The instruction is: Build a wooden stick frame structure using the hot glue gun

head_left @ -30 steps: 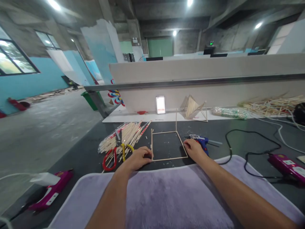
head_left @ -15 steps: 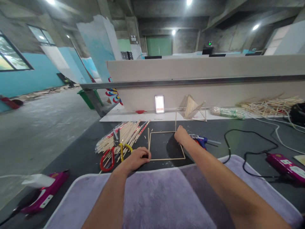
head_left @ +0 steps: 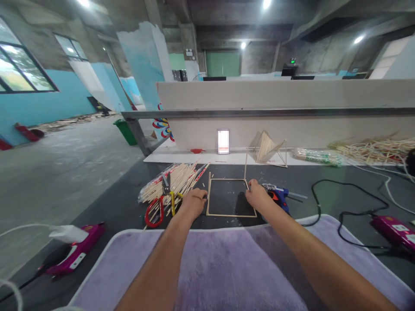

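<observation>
A square frame of thin wooden sticks [head_left: 227,215] lies flat on the dark tabletop. One thin stick [head_left: 245,164] stands up from its far right corner. My left hand [head_left: 193,203] is at the frame's left side, fingers bent and closed together at that stick; the exact contact is partly hidden. On the opposite side, my right hand [head_left: 257,194] pinches the right stick near the far corner. Scissors with red and yellow handles [head_left: 154,212] rest left of my left hand, over a plastic bag of loose sticks [head_left: 177,181]. A blue glue gun [head_left: 280,196] lies right of my right hand.
A stick pyramid model [head_left: 266,149] and a lit phone [head_left: 223,141] stand at the back. Magenta power strips [head_left: 78,250] lie at both sides, and a black cable [head_left: 319,203] loops on the right. A purple cloth [head_left: 220,268] covers the front edge.
My left hand has moved from the frame's near left corner farther up its left side. My right hand has slid slightly toward me along the right stick. The view has shifted a little left.
</observation>
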`<action>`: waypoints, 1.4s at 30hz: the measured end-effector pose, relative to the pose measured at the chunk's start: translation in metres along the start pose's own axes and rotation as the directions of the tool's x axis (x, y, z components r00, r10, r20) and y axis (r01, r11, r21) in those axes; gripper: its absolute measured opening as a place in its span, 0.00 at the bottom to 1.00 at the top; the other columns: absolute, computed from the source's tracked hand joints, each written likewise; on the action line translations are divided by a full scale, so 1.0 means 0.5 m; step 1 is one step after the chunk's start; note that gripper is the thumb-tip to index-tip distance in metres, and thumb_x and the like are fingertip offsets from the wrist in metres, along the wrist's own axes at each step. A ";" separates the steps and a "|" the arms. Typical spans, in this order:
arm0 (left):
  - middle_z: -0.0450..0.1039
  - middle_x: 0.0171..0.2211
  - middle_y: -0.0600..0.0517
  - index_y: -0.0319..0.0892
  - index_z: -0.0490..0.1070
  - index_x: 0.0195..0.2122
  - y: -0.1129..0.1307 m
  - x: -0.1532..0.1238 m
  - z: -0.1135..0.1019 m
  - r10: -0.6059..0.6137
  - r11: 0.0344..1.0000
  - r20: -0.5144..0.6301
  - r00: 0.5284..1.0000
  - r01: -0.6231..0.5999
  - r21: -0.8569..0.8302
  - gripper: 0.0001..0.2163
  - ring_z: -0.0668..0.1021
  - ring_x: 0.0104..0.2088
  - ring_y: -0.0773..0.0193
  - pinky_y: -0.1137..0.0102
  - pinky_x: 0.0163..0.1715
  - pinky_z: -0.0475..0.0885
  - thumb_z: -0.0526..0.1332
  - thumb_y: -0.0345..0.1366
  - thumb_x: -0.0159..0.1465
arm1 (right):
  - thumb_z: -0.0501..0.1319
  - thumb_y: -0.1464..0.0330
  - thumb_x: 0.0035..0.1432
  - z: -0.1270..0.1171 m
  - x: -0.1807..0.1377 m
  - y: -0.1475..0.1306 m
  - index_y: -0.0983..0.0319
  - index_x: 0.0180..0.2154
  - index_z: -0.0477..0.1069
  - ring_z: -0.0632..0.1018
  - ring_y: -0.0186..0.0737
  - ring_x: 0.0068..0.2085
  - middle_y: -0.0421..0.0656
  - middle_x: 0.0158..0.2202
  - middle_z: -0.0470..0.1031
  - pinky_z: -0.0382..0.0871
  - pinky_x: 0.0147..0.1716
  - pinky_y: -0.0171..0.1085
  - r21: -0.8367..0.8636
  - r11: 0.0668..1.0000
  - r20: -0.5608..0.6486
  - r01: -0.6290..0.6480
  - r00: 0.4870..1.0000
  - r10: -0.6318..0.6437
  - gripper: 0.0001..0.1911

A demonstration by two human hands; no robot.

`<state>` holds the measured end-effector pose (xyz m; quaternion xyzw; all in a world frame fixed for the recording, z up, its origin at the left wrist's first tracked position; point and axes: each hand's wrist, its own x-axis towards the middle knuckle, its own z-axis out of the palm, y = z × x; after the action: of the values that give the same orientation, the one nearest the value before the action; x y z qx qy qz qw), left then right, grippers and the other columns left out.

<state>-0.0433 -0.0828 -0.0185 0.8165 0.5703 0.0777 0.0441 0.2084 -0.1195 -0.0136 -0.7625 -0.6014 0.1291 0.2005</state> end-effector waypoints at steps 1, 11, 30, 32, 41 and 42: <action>0.72 0.39 0.49 0.48 0.73 0.40 0.005 0.012 0.002 -0.020 0.998 0.010 1.000 0.020 0.051 0.11 0.72 0.42 0.60 0.67 0.44 0.63 0.57 0.36 0.57 | 0.54 0.72 0.56 0.002 -0.013 0.007 0.65 0.45 0.60 0.76 0.40 0.37 0.49 0.36 0.74 0.62 0.34 0.33 -0.015 1.000 0.008 0.020 1.000 -0.020 0.13; 0.73 0.39 0.43 0.43 0.71 0.39 0.004 0.096 -0.023 -0.095 0.980 0.095 0.991 0.076 0.181 0.11 0.74 0.41 0.53 0.60 0.40 0.66 0.53 0.31 0.58 | 0.51 0.69 0.59 0.004 -0.051 0.014 0.63 0.44 0.62 0.76 0.39 0.36 0.47 0.35 0.75 0.59 0.29 0.33 -0.142 0.984 0.089 0.105 0.992 -0.093 0.11; 0.75 0.36 0.51 0.42 0.73 0.37 -0.021 0.058 -0.012 0.052 0.977 -0.008 0.999 -0.052 -0.207 0.10 0.75 0.38 0.64 0.72 0.39 0.66 0.55 0.35 0.57 | 0.56 0.66 0.55 -0.078 -0.059 0.046 0.61 0.37 0.67 0.71 0.31 0.17 0.43 0.30 0.74 0.58 0.16 0.30 -0.089 0.986 0.450 0.141 0.889 -0.086 0.07; 0.75 0.38 0.49 0.41 0.73 0.39 -0.017 0.075 -0.007 0.044 0.987 -0.022 0.999 -0.047 -0.153 0.12 0.74 0.40 0.62 0.71 0.41 0.66 0.55 0.35 0.57 | 0.58 0.67 0.53 -0.081 -0.058 0.051 0.61 0.40 0.65 0.70 0.30 0.16 0.43 0.32 0.74 0.57 0.15 0.29 -0.070 0.988 0.486 0.140 0.869 -0.088 0.11; 0.70 0.46 0.41 0.41 0.64 0.54 0.007 0.151 0.022 0.025 1.000 -0.022 0.999 -0.025 0.011 0.21 0.72 0.47 0.57 0.66 0.48 0.64 0.54 0.40 0.59 | 0.64 0.67 0.45 -0.073 -0.053 0.066 0.61 0.45 0.62 0.74 0.33 0.21 0.44 0.36 0.73 0.61 0.21 0.30 -0.151 0.965 0.512 0.213 0.852 -0.108 0.23; 0.69 0.47 0.41 0.41 0.63 0.54 0.008 0.157 0.026 0.011 1.000 -0.019 1.000 -0.010 0.020 0.22 0.72 0.48 0.57 0.65 0.49 0.63 0.54 0.40 0.59 | 0.65 0.67 0.45 -0.073 -0.053 0.065 0.61 0.44 0.62 0.74 0.33 0.22 0.44 0.36 0.73 0.61 0.22 0.30 -0.153 0.963 0.502 0.224 0.856 -0.120 0.23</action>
<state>-0.0111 -0.0105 -0.0246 0.8192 0.5672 0.0801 0.0299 0.2462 -0.1570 0.0027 -0.6646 -0.7084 0.2361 -0.0270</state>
